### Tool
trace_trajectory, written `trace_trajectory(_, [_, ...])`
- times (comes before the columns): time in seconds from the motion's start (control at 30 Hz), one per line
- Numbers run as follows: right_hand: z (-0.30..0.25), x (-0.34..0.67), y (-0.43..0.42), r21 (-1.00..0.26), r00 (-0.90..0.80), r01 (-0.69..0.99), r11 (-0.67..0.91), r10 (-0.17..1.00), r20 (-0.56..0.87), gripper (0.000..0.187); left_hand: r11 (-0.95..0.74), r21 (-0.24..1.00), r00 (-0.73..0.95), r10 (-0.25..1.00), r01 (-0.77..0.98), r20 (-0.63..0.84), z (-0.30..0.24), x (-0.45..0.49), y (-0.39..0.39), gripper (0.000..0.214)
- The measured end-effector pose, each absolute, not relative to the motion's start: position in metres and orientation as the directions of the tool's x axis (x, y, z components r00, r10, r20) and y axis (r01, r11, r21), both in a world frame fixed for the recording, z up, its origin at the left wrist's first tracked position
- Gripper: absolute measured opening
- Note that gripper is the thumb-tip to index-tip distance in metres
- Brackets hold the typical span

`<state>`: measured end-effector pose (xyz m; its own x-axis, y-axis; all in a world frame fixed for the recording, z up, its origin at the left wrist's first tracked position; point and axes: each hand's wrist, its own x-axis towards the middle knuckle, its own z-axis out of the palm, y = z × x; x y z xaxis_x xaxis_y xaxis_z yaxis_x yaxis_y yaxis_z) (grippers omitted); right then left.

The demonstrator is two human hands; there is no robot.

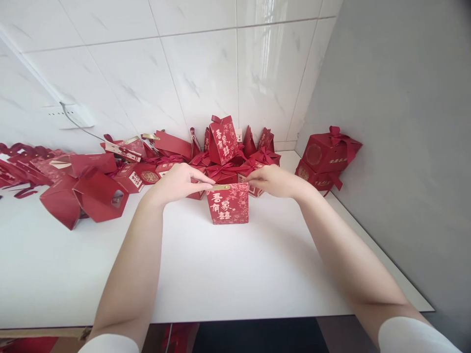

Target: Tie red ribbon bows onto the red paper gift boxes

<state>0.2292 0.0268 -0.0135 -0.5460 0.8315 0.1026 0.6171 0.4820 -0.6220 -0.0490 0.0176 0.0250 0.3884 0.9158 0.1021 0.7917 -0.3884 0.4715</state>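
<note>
A red paper gift box [228, 208] with pale Chinese characters and a floral print stands upright on the white table. A gold strip with a small hole runs along the left part of its top edge. My left hand [178, 182] pinches the top left corner between thumb and fingers. At the top right corner, the fingers of my right hand [271, 181] close on the edge. Just behind it sit several finished red boxes with ribbons, one peaked box [222, 139] standing on top of the others.
Two stacked hexagonal boxes with ribbons [329, 152] stand at the right, beside a grey panel [401, 122]. Several open or folded red boxes [101, 193] lie on the left. A white tiled wall [206, 73] with a socket and cable [71, 116] rises behind the table [235, 279].
</note>
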Motion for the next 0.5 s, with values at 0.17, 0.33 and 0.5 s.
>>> trace_trajectory(0.17, [-0.003,0.229,0.014,-0.650,-0.428,0.566,0.507,0.855,0.293,0.017,-0.376,0.430,0.367,0.924,0.821,0.109,0.031,-0.053,0.014,0.025])
trace_trajectory(0.33, [-0.008,0.223,0.014,-0.660,-0.422,0.590,0.465,0.875,0.239,0.011,-0.379,0.417,0.362,0.924,0.826,0.122,0.030,-0.052,0.014,0.024])
trace_trajectory(0.5, [-0.010,0.221,0.017,-0.644,-0.416,0.623,0.443,0.886,0.207,0.013,-0.367,0.423,0.365,0.927,0.828,0.090,0.028,-0.052,0.017,0.022])
